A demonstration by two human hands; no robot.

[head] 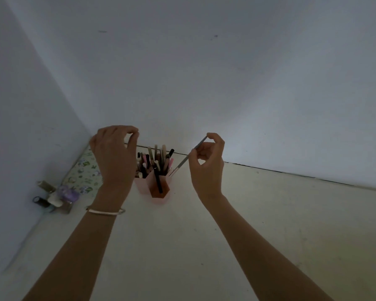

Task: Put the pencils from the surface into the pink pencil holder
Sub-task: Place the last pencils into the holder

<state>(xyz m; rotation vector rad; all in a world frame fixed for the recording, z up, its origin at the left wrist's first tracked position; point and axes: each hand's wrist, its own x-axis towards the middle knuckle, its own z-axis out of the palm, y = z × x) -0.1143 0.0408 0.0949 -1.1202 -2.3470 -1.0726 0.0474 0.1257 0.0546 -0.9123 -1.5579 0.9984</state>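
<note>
The pink pencil holder point(160, 189) stands on the pale surface near the back wall, packed with several pencils and pens point(155, 158). My right hand point(207, 166) pinches a thin grey pencil point(186, 159) near its top end; the pencil slants down-left, its lower tip at the holder's right rim. My left hand point(114, 154) hovers over the left side of the holder, fingers curled with thumb and forefinger close together; I see nothing in it. It hides part of the holder's left compartment.
Small bottles and jars point(54, 197) cluster at the left wall. A floral-patterned cloth or pad point(84, 172) lies behind them in the corner. The pale surface point(226, 246) stretches toward me and to the right, meeting the wall at a dark seam.
</note>
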